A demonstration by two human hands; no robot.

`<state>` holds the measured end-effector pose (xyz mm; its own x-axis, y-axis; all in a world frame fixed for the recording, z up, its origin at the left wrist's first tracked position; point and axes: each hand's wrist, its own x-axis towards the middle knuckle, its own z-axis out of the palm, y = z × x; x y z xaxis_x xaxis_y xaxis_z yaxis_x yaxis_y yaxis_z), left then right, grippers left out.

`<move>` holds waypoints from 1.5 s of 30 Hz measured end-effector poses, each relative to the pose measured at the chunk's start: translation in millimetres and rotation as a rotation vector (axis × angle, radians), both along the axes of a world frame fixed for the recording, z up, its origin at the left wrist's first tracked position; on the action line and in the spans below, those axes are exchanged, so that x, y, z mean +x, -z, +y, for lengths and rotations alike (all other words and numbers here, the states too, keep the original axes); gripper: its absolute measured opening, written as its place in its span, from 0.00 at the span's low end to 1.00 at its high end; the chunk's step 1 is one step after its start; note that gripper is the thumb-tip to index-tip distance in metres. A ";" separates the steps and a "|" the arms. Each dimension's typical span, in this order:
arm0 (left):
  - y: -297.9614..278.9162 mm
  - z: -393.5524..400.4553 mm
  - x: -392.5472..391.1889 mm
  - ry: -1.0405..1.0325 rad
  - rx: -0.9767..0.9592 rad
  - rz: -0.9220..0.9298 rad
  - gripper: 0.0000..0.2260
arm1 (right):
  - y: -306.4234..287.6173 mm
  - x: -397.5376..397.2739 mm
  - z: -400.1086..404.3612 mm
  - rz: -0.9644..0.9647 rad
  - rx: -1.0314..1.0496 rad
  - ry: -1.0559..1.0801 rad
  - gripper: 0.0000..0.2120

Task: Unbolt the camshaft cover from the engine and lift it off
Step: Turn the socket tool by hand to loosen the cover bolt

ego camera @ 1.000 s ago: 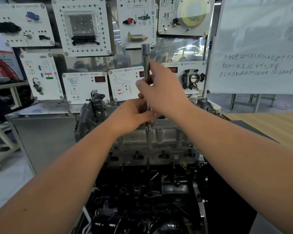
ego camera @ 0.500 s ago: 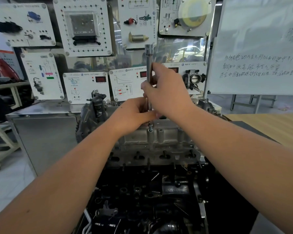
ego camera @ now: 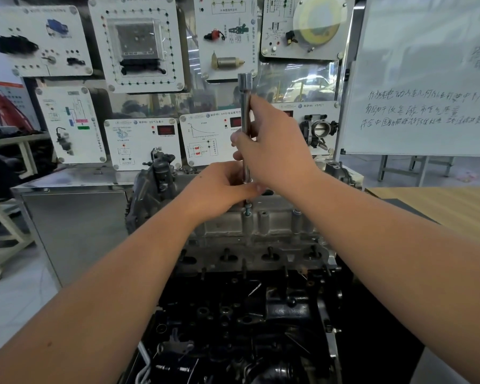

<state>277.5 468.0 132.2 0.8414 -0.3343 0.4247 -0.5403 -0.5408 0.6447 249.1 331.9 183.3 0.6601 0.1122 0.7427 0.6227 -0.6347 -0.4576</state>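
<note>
Since a second ago the extension bar (ego camera: 245, 126) has risen a little and drifted right with the right hand (ego camera: 272, 151); the bolt (ego camera: 247, 209) now shows more shank above its boss. The right hand's fingers are curled round the bar mid-length, spinning it by hand. Left hand (ego camera: 222, 189) pinches the bar's lower end just above the bolt, steadying it. Bar stands near upright. The cover (ego camera: 263, 223), the grey casting, sits on top of the engine (ego camera: 233, 314), directly under both hands, and is not lifted. The bolt is on the cover's near edge, left of two other bosses along that edge. I can't tell whether those bosses hold bolts; the view is too coarse. Judgement: this bolt is nearly out, the rest of the unbolting is unclear. Risks: the bolt drops off the bar's tip once free and falls down the front of the engine into the dark clutter below the cover, since nothing visibly retains it. A tilted bar could slip off the head and round it. Lifting the cover with any bolt left in could crack or bend it. A whiteboard (ego camera: 427, 79) stands to the right of the engine, behind it.
</note>
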 end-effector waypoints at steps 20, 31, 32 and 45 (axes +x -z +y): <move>1.5 2.8 1.2 0.057 -0.091 -0.007 0.25 | 0.8 -1.7 5.2 0.049 -0.006 0.004 0.07; 2.9 4.1 2.6 0.031 -0.052 0.007 0.21 | 3.2 -1.1 5.1 -0.021 -0.019 0.031 0.05; 2.9 2.8 1.6 0.025 -0.061 -0.004 0.27 | 4.1 -1.3 5.6 -0.035 -0.020 0.027 0.05; 5.9 5.9 9.5 0.046 -0.112 -0.008 0.12 | 2.6 0.1 4.9 0.011 -0.002 0.029 0.05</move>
<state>287.0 473.9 126.3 0.8226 -0.3228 0.4680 -0.5682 -0.4398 0.6955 249.1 336.7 180.7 0.6716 0.0941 0.7349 0.5984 -0.6537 -0.4632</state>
